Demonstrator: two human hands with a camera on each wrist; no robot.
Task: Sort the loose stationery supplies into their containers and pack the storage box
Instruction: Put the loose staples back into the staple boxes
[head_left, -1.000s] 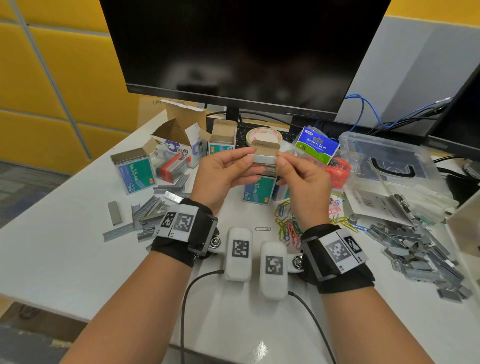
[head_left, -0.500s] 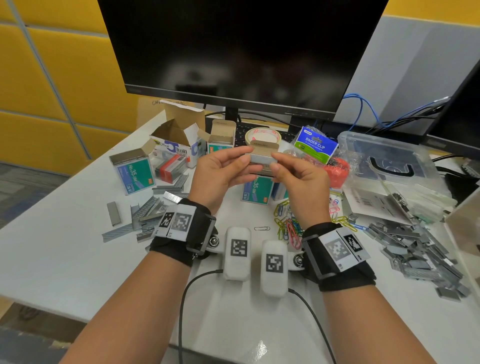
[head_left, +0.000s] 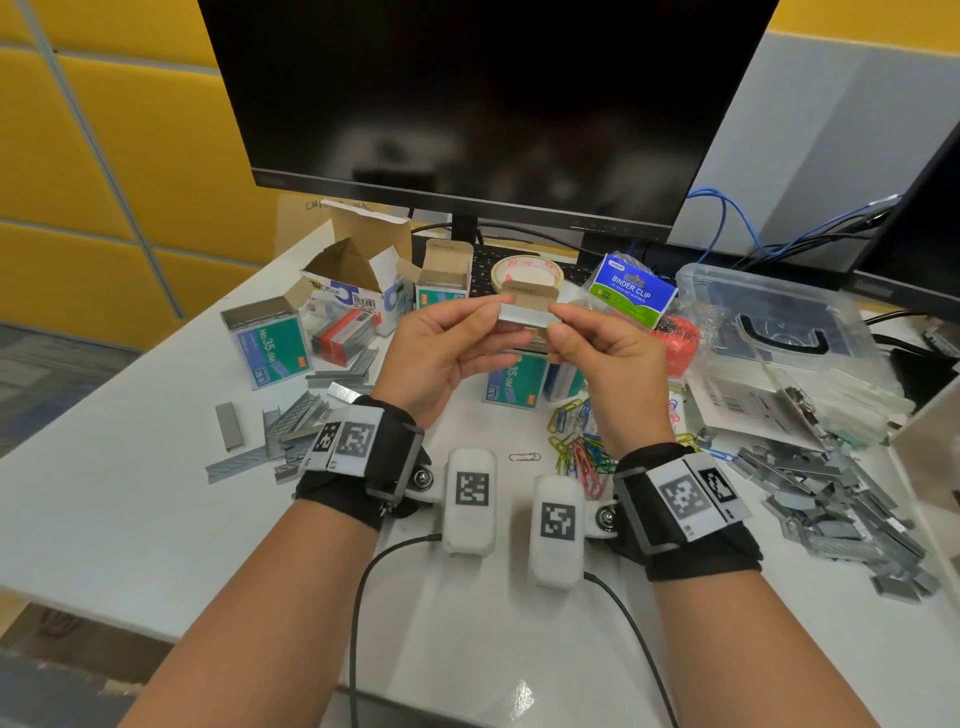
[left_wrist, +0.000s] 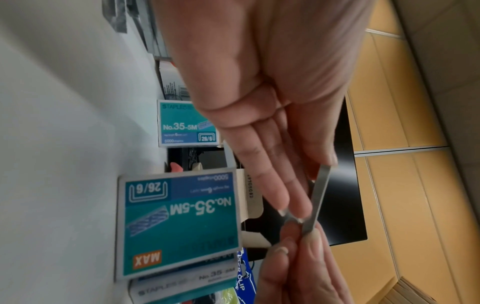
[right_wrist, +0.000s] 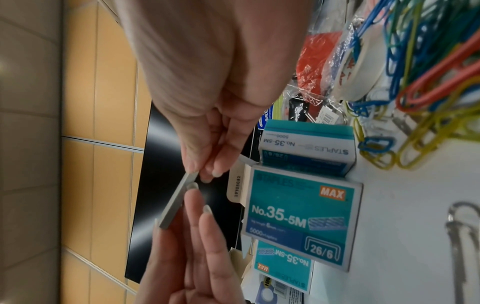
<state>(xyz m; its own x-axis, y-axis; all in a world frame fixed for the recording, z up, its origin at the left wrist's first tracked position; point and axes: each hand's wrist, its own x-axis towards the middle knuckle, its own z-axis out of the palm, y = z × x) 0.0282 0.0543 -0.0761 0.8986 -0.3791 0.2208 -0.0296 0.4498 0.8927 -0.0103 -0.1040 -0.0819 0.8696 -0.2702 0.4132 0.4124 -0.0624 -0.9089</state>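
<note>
— What's on the far left of the tabletop?

— I see loose staple strips scattered there, and behind them an open teal staple box standing upright. Just right of it sits an opened white carton with a red-banded block of staples lying in front.

— And my hands?

— My left hand is raised above the tabletop, thumb and fingers pinching the left end of a staple strip. My right hand pinches the other end, so the strip lies level between the two, in front of the monitor. In the left wrist view the fingers are stretched out along the strip.

— What's underneath?

— Another open teal staple box stands on the tabletop directly below the strip, its flap up, with a second closed box touching it on the right.

— Further right?

— Coloured paper clips in a heap near my right wrist, a binder clip packet behind, then the clear storage box, and a big pile of staple strips at the right edge.
</note>
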